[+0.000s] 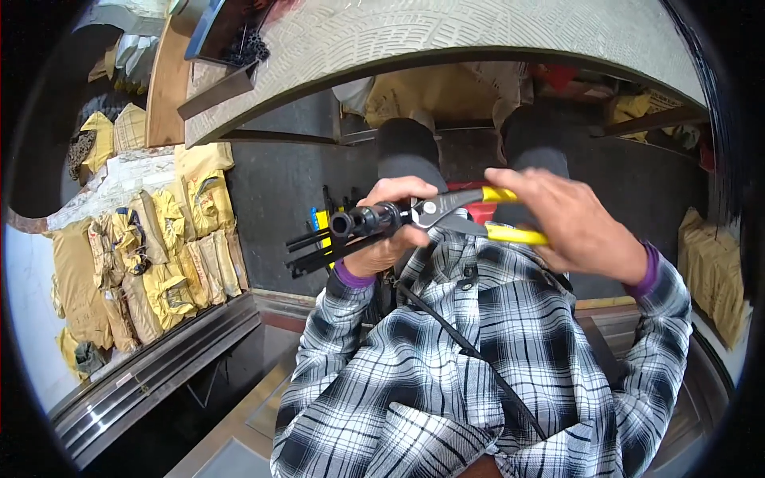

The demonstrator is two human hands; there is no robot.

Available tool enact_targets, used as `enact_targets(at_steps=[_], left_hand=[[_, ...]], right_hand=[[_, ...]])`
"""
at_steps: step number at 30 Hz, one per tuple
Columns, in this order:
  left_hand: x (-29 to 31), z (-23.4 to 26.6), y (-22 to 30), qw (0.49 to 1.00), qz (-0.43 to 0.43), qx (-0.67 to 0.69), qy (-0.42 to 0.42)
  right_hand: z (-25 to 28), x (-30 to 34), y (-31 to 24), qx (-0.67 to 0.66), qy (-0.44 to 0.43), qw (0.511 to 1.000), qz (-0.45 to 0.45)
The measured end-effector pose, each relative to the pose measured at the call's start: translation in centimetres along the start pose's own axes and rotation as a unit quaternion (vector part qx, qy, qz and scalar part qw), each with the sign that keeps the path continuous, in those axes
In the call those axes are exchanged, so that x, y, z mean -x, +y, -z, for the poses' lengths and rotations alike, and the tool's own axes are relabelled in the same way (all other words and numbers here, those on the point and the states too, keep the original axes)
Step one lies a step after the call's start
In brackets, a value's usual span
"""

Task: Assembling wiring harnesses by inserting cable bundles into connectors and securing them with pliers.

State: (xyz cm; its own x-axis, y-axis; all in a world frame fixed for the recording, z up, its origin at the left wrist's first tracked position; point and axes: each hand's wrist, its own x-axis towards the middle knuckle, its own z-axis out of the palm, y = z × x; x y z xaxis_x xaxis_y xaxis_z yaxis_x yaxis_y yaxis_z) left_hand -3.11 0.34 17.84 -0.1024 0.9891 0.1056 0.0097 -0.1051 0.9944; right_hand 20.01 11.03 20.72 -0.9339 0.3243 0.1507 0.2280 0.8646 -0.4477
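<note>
My left hand (388, 255) is wrapped round a bundle of black parts (368, 220), with round hollow ends and thin rods sticking out to the left. My right hand (570, 215), slightly blurred, grips yellow-handled pliers (458, 213) whose handles are spread apart. The tips of the pliers meet the black parts beside my left thumb and fingers, and the exact contact is hidden there. Both hands are raised in front of my chest, below the near edge of the table.
A grey textured table (446, 28) curves across the top, with a dark metal strip (215, 94) at its left end. Several yellow and brown packages (143, 255) lie on the left. A brown sack (713, 275) stands at the right. My dark-clad knees (408, 143) are under the table.
</note>
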Motion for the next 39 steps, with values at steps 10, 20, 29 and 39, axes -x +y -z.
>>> enact_targets(at_steps=[10,20,29,39], left_hand=[[-0.3,0.3,-0.2,0.999,-0.027,-0.037,-0.016],[0.0,-0.2,-1.3,0.997,0.002,-0.002,0.076],[-0.9,-0.2,-0.1,0.998,0.019,0.031,0.057],[-3.5,1.4,-0.7,0.997,-0.024,0.071,0.005]], right_hand=[[0.9,-0.7,0.3,-0.015,-0.026,0.999,0.030],[0.9,-3.0,0.8,0.129,-0.006,0.992,0.002],[2.6,-3.1,0.8,-0.193,-0.094,0.976,-0.027],[-7.8,-2.6,-1.9,-0.879,-0.149,0.451,-0.042]])
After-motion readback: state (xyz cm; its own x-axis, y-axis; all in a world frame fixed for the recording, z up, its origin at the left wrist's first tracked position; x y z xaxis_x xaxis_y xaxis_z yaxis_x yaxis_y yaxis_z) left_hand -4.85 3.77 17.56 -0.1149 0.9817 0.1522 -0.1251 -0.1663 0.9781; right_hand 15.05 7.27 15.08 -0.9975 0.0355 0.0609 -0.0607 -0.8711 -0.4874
